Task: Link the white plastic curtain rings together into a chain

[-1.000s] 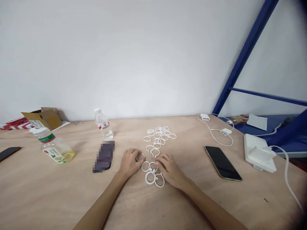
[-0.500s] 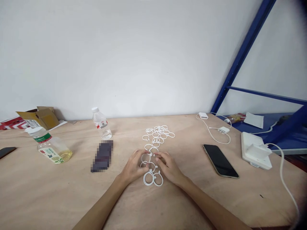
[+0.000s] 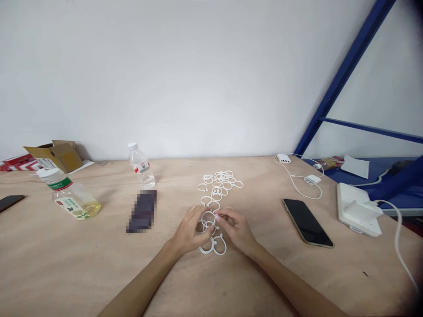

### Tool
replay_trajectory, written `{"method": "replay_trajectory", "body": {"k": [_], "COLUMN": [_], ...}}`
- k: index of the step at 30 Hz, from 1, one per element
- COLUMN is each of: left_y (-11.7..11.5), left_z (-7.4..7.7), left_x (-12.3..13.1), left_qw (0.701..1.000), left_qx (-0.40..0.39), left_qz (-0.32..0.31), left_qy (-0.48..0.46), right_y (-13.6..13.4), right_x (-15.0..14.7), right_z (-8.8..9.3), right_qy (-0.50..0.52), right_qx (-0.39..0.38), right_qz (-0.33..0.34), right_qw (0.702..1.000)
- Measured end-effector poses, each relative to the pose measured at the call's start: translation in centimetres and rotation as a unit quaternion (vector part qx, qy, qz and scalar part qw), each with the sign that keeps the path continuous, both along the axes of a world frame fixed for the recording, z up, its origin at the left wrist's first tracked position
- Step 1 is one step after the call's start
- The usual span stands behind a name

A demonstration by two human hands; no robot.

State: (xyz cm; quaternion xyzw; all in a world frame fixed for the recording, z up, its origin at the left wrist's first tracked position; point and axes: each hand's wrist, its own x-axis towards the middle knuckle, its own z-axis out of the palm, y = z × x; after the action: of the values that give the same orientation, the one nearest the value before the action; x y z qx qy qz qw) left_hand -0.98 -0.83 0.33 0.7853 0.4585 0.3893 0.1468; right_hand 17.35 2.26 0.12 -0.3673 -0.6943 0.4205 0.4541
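Observation:
A white plastic curtain ring [image 3: 208, 212] is held between my hands, just above the tabletop. My left hand [image 3: 190, 230] curls round its left side, with fingers at the top and the thumb lower down. On the right edge, the thumb and fingertips of my right hand [image 3: 238, 230] pinch the same ring. Below, more white rings [image 3: 220, 254] with small knobs lie close together, partly hidden by my left thumb. Beyond my fingers, several linked or overlapping rings [image 3: 215, 202] lead to a looser pile [image 3: 224, 178]; which of them are joined I cannot tell.
A water bottle [image 3: 141, 167], a bottle of yellow liquid [image 3: 74, 200] and a blurred dark object [image 3: 142, 211] stand or lie to the left. An open carton [image 3: 62, 156] sits behind. To the right are a phone [image 3: 307, 222], a white charger [image 3: 358, 211] and cables.
Both hands have closed in on the ring, which now shows raised and rounder between them. My right fingertips have come onto its edge. The view has shifted slightly.

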Motion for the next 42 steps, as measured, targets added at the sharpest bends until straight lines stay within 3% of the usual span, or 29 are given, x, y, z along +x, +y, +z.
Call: {"method": "replay_trajectory", "body": {"k": [4,7,13,23,30,35,38,42], "left_y": [0.2,0.3,0.3,0.0,-0.1,0.2,0.3,0.3], "left_z": [-0.1,-0.1,0.3,1.2,1.6,0.8,0.2,-0.1], "left_x": [0.1,0.4,1.1,1.6,1.3,0.5,0.0,-0.5], "left_qw": [0.999,0.991,0.923,0.901,0.939,0.993,0.996,0.991], "left_qx": [-0.033,-0.093,-0.259,-0.298,-0.260,-0.111,-0.048,-0.044], "left_qz": [0.007,-0.002,-0.072,-0.123,-0.085,0.023,0.051,0.048], "left_qy": [-0.020,-0.101,-0.276,-0.289,-0.208,-0.026,0.056,0.116], "right_y": [0.1,0.2,0.0,-0.3,-0.2,0.7,1.6,2.6], "right_x": [-0.1,-0.1,0.0,-0.1,0.0,0.0,0.0,-0.6], "right_z": [0.3,0.5,1.0,0.2,0.3,-0.5,-0.9,-0.5], "right_qy": [0.042,0.064,0.064,0.010,-0.022,-0.095,-0.156,-0.255], "right_qx": [-0.061,-0.107,-0.116,-0.102,-0.078,0.006,0.031,0.070], "right_qz": [0.021,0.040,0.036,0.042,0.045,-0.020,-0.033,-0.010], "right_qw": [0.997,0.991,0.991,0.994,0.996,0.995,0.987,0.964]}}
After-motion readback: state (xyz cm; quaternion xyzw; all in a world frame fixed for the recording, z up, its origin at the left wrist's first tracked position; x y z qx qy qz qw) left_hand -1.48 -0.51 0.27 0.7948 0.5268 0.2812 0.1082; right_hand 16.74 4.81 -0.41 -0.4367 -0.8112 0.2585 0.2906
